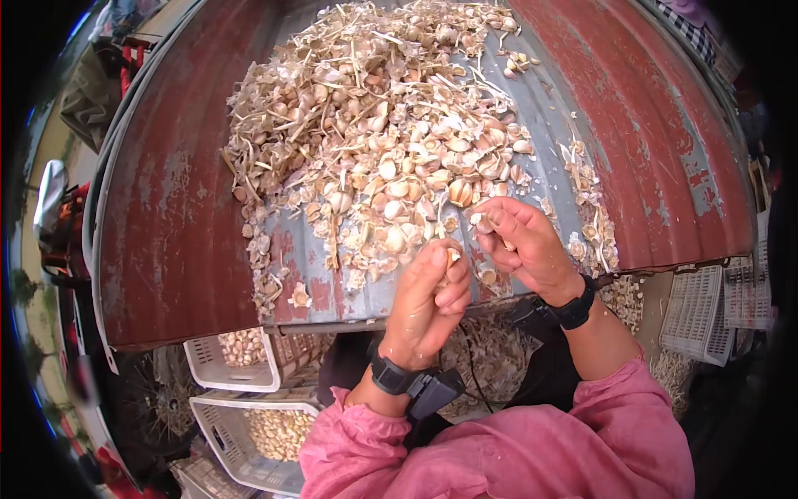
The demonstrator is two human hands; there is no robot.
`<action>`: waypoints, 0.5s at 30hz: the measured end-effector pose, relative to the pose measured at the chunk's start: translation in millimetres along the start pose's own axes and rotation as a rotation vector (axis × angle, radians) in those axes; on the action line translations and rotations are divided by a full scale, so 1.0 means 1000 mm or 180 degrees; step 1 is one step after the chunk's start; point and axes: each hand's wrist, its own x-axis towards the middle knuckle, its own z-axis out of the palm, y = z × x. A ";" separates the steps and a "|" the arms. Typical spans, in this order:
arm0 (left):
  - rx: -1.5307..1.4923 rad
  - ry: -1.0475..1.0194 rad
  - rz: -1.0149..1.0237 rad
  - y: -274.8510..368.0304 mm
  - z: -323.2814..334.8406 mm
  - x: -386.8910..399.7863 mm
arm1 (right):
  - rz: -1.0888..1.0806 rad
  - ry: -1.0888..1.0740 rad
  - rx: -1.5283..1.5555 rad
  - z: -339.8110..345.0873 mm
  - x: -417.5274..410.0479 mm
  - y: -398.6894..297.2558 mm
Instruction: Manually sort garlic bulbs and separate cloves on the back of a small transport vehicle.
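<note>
My left hand (430, 299) is closed around a small garlic piece, its pale tip showing between thumb and forefinger. To its right and a little farther off, my right hand (527, 246) pinches a garlic clove (481, 221) between thumb and fingers. The hands are apart, over the near edge of a corrugated metal sheet (361, 302) with worn red paint. Just beyond them spreads a heap of garlic cloves (394, 209), mixed with papery skins and dry stems (280, 125). A partly broken garlic bulb (461, 193) lies near my right hand.
Raised red metal panels (181, 187) flank the heap. Below the left edge stand a white plastic crate (234, 377) and another plastic crate (249, 468), both holding cloves. White crates (698, 315) stand at the right. Garlic scraps (486, 355) lie beneath the sheet, and a spoked wheel (165, 399) is at lower left.
</note>
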 end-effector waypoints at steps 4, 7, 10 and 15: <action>-0.0213 -0.0870 -0.0395 -0.001 0.034 -0.036 | -0.0024 0.0214 -0.0220 -0.002 0.004 -0.004; -0.0356 -0.2046 -0.0716 -0.007 0.057 -0.069 | -0.0078 0.0285 -0.0322 0.004 -0.005 -0.007; -0.0423 -0.2383 -0.0786 -0.013 0.066 -0.073 | -0.0214 0.0260 -0.0410 0.002 -0.005 -0.007; -0.1048 -0.2368 -0.0792 -0.014 0.068 -0.072 | -0.0362 0.0279 -0.0534 0.002 -0.004 -0.005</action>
